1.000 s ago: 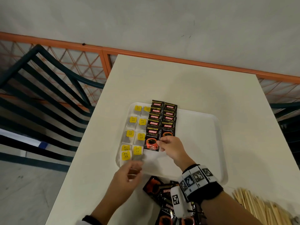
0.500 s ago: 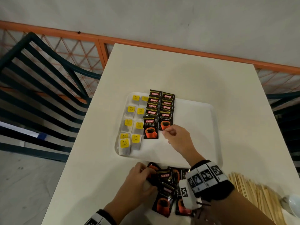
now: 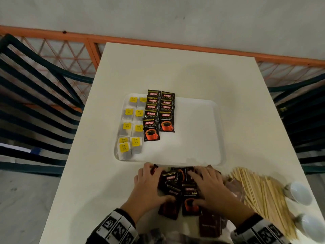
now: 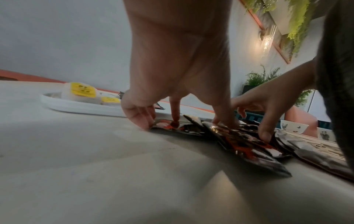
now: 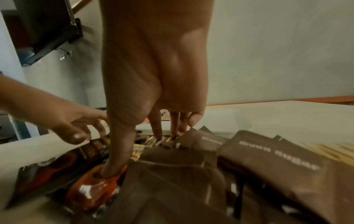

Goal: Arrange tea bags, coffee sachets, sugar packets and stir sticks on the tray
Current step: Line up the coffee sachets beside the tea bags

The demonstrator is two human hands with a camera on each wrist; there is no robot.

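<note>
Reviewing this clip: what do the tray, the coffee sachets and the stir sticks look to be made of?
Tray: probably plastic, matte white, with a moulded rounded rim.
Coffee sachets: glossy printed foil or plastic film; the loose ones by the hands glint in the left wrist view.
Stir sticks: apparently pale, unfinished wood, thin flat strips, though blurred.

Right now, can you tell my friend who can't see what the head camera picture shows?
Two hands, left and right, press flat on a pile of coffee sachets on a white table. Beyond them a white tray holds tea bags and sachet rows. Stir sticks lie at right.
</note>
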